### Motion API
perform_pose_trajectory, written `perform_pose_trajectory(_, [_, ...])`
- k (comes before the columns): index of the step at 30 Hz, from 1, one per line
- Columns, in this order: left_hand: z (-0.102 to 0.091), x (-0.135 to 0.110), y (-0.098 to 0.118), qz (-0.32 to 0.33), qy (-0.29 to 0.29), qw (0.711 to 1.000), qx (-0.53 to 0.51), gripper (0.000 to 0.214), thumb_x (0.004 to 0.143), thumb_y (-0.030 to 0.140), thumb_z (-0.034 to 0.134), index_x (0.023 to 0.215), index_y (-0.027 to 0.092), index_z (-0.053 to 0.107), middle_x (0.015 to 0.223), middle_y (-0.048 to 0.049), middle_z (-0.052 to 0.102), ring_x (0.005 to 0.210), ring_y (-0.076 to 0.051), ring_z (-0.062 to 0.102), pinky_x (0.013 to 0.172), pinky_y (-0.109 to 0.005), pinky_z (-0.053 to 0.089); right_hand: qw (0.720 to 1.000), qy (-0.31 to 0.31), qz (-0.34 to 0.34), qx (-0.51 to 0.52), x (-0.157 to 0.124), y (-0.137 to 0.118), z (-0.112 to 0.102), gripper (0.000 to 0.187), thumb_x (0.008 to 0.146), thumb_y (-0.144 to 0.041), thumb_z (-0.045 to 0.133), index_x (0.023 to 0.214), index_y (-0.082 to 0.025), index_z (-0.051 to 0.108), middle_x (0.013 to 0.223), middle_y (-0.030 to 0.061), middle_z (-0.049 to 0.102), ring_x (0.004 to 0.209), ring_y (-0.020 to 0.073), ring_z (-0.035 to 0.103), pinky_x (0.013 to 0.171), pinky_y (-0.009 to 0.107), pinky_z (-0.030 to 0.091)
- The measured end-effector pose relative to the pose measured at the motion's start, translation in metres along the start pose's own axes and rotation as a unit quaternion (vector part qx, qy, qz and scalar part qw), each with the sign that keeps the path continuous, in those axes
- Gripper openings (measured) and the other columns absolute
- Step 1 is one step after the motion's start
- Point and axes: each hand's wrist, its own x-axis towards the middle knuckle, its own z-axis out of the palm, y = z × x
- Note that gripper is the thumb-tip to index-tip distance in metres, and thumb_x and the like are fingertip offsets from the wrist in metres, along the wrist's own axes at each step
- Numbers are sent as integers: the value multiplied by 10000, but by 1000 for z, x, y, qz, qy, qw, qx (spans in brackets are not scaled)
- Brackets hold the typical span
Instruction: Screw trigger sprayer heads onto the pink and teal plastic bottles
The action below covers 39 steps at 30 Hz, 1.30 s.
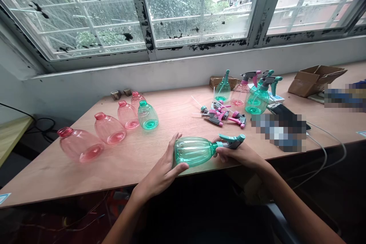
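Note:
A green transparent spray bottle (194, 151) lies sideways in the air over the table's front edge. My left hand (164, 167) is wrapped around its base, thumb in front and fingers behind. At the neck, my right hand (233, 154) grips the collar of the grey and green spray head (233, 141), which sits on the bottle's mouth; whether it is fully screwed down I cannot tell. Beyond my hands lies a pile of loose pink and grey spray heads (219, 114). To the left stand several open pink bottles (110, 129) and one open green bottle (148, 116).
Bottles with heads fitted, among them a green one (257, 101) and a pink one (240, 93), stand at the back right. A cardboard box (314, 80), a black phone-like device (288, 116) and white cables (326, 152) lie farther right. Windows (197, 7) line the back.

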Motion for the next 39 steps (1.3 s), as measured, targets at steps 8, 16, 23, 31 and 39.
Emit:
perform_pose_trajectory(8, [2, 0, -1, -16, 4, 1000, 19, 964, 925, 448, 626, 1557, 327, -91, 1661, -86, 123, 1510, -296, 180, 1225, -488, 181, 1000, 6, 4, 3, 0, 3, -1, 340, 848, -444, 721, 1039, -171, 652, 673, -12, 646, 566, 122, 519, 556, 250, 441])
perform_pose_trajectory(16, [4, 1, -4, 10, 6, 999, 36, 1048, 859, 365, 726, 1556, 329, -56, 1652, -106, 159, 1491, -304, 244, 1211, -472, 238, 1000, 2, 4, -7, 0, 4, -2, 330, 858, -455, 710, 1032, -179, 661, 660, -16, 635, 568, 127, 520, 563, 252, 426])
perform_pose_trajectory(23, [0, -2, 0, 7, -4, 1000, 13, 875, 954, 487, 555, 1564, 309, -47, 1660, -93, 118, 1504, -306, 193, 1217, -492, 203, 1000, -4, 9, -4, 0, 4, -2, 339, 860, -456, 710, 1047, -178, 658, 667, -14, 636, 577, 127, 525, 558, 247, 423])
perform_pose_trajectory(31, [2, 0, 1, -8, 11, 1000, 25, 988, 909, 431, 652, 1557, 341, -89, 1655, -95, 153, 1500, -318, 210, 1210, -506, 216, 1000, -2, 5, -6, 0, 3, -1, 315, 871, -447, 700, 1032, -178, 663, 678, -11, 641, 576, 124, 525, 565, 249, 429])
perform_pose_trajectory(39, [4, 1, -5, 13, 11, 999, 37, 1037, 864, 351, 721, 1555, 341, -53, 1654, -107, 150, 1486, -310, 258, 1205, -478, 252, 1000, -6, 0, -7, 0, 5, -3, 317, 876, -447, 692, 1039, -177, 659, 685, -8, 643, 578, 128, 522, 571, 252, 434])
